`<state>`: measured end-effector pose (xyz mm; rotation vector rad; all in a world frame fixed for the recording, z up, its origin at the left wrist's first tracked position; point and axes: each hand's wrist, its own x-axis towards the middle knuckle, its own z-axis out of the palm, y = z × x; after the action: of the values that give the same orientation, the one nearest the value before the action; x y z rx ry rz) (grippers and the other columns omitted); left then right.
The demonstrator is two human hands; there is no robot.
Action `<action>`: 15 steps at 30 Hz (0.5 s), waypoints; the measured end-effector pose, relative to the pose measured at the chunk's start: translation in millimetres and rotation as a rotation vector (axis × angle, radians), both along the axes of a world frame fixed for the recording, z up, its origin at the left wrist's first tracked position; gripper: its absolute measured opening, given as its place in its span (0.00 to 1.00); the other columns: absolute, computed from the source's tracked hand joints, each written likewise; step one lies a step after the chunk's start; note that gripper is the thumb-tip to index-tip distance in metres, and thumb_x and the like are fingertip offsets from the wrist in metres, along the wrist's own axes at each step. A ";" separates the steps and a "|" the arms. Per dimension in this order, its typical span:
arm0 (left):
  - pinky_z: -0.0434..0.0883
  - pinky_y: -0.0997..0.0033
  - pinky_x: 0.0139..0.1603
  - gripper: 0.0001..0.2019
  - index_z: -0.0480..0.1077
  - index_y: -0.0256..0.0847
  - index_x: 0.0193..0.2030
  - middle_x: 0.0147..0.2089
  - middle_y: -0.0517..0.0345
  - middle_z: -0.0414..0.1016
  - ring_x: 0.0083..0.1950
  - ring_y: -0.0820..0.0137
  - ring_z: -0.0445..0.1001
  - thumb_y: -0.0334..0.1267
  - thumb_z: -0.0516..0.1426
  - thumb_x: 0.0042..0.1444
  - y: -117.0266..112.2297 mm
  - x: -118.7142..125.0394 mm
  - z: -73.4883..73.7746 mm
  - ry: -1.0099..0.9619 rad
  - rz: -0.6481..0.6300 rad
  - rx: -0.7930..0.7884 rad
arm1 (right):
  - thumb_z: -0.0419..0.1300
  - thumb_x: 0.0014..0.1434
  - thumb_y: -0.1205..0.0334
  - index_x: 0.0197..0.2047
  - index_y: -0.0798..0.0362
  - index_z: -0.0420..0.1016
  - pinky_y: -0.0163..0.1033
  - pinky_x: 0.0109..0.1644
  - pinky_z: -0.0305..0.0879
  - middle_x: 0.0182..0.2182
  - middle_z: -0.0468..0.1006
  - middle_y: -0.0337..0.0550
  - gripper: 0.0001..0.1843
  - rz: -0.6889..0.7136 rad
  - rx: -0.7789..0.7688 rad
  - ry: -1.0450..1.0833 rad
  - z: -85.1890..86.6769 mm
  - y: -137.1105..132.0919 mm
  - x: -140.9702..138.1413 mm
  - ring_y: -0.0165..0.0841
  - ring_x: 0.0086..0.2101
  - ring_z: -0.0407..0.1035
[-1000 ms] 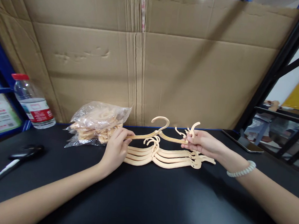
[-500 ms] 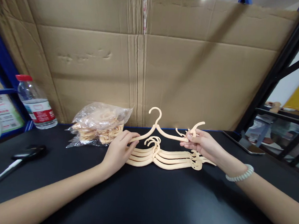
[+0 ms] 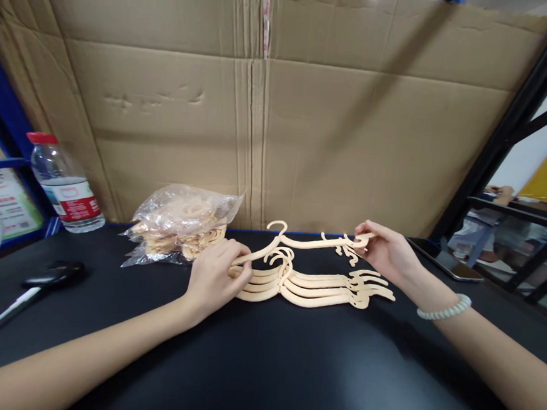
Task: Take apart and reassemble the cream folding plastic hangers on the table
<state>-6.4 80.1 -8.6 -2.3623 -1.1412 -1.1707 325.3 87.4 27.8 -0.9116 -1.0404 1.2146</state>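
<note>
A cream plastic hanger (image 3: 311,243) is held between both hands, its hook tipped to the left. My left hand (image 3: 218,279) pinches the end of its left arm, which the fingers partly hide. At the other end, my right hand (image 3: 381,245) grips the tip of the right arm, where small hook-like pieces hang. Just in front of it on the table lies a row of several matching hangers (image 3: 318,292), nested with their hooks together. My left hand is over the left ends of that row and hides them.
Behind my left hand sits a clear plastic bag (image 3: 185,217) of cream parts. A water bottle (image 3: 69,189), a black device (image 3: 54,276) with a white cable and, far right, a phone (image 3: 446,261) lie around the black table (image 3: 289,370). Cardboard (image 3: 377,144) walls the back.
The held hanger has tilted, its hook going lower and left and its right arm levelling out. My right hand has moved slightly right and turned, still at the right end.
</note>
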 end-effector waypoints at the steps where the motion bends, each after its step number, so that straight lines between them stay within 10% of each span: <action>1: 0.66 0.65 0.35 0.05 0.67 0.40 0.33 0.30 0.56 0.71 0.33 0.65 0.70 0.35 0.51 0.58 -1.3 -0.6 1.2 -0.010 -0.015 0.000 | 0.66 0.48 0.51 0.22 0.51 0.74 0.37 0.28 0.60 0.19 0.69 0.38 0.13 -0.011 -0.012 -0.013 1.6 -0.5 0.7 0.29 0.21 0.60; 15: 0.62 0.54 0.43 0.03 0.62 0.43 0.29 0.28 0.56 0.68 0.32 0.62 0.67 0.37 0.49 0.51 -13.2 -4.3 9.3 -0.045 -0.171 0.128 | 0.53 0.55 0.40 0.17 0.49 0.70 0.42 0.33 0.60 0.19 0.63 0.41 0.25 -0.027 0.268 -0.091 17.8 -1.6 36.8 0.34 0.25 0.61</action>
<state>-10.6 66.9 0.7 -2.3833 -0.8629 -1.3167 362.1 85.8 45.6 -0.7733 -1.2267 0.9900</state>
